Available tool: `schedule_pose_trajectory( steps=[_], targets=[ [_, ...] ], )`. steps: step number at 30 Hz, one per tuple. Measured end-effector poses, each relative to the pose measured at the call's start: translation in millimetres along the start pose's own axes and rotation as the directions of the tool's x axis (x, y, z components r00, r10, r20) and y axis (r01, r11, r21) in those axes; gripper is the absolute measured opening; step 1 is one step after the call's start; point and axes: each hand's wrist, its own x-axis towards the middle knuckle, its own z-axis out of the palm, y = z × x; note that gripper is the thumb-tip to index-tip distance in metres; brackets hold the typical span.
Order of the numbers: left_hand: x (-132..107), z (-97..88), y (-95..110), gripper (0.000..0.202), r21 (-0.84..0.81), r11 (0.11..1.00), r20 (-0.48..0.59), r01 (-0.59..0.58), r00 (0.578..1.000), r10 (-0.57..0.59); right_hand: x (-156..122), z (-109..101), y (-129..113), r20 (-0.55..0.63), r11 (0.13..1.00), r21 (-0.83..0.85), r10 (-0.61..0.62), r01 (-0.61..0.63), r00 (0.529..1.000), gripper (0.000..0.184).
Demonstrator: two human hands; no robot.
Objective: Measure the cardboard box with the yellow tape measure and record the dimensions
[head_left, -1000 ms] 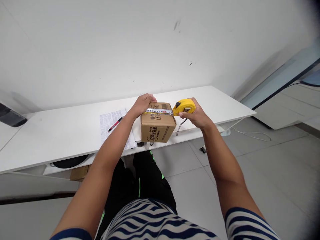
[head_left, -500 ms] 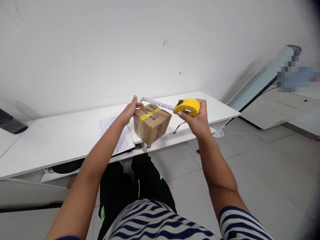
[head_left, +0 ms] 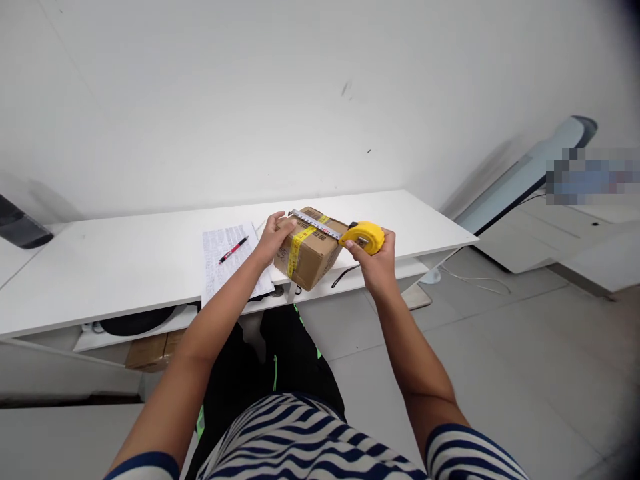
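Note:
A brown cardboard box (head_left: 315, 257) banded with yellow printed tape stands at the front edge of the white table. My left hand (head_left: 275, 235) grips its left back corner, the thumb on the top and the other fingers partly hidden behind. In my right hand (head_left: 379, 260) is a yellow tape measure (head_left: 367, 235), held just off the box's right side. Its pulled-out blade (head_left: 316, 225) lies across the box top, with the free end by my left fingers. A dark wrist strap (head_left: 344, 273) hangs from the case.
Written sheets (head_left: 215, 257) with a red and black pen (head_left: 233, 249) lie left of the box on the white table (head_left: 125, 267). Below is a shelf with a round black object (head_left: 135, 321) and cardboard (head_left: 150, 350). A wall backs the table; a leaning panel (head_left: 520, 177) stands right.
The blade has come down from above the back of the box onto its top. My right hand moved left and lower with the tape measure. The box is turned, and the pen shows.

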Motion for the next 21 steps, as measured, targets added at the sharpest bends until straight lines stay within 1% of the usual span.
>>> schedule_pose_trajectory(
  steps=[2,8,12,16,21],
  targets=[
    [0.5,2.5,1.6,0.061,0.011,1.000,0.004,0.001,1.000,-0.001,-3.6,-0.3,-3.8,-0.005,1.000,-0.016,0.011,-0.011,1.000,0.067],
    [4.0,2.7,-3.3,0.052,-0.030,0.999,0.006,-0.046,0.999,0.046,-5.5,-4.6,-9.6,0.000,0.997,-0.078,-0.019,0.019,1.000,0.068],
    [7.3,-0.1,-6.5,0.055,-0.037,0.997,0.035,-0.068,0.997,0.070,-1.8,-9.3,-11.2,0.025,0.995,-0.100,-0.014,0.017,1.000,0.067],
    [7.8,-1.9,-5.9,0.058,-0.037,0.998,0.072,-0.052,0.996,0.054,-0.3,-10.9,-13.3,0.048,0.995,-0.099,0.009,-0.004,0.999,0.068],
    [7.2,-1.2,-6.4,0.058,-0.081,0.995,0.048,-0.052,0.997,0.056,0.7,-8.3,-8.7,0.043,0.996,-0.083,-0.007,0.011,0.999,0.068]
  ],
)
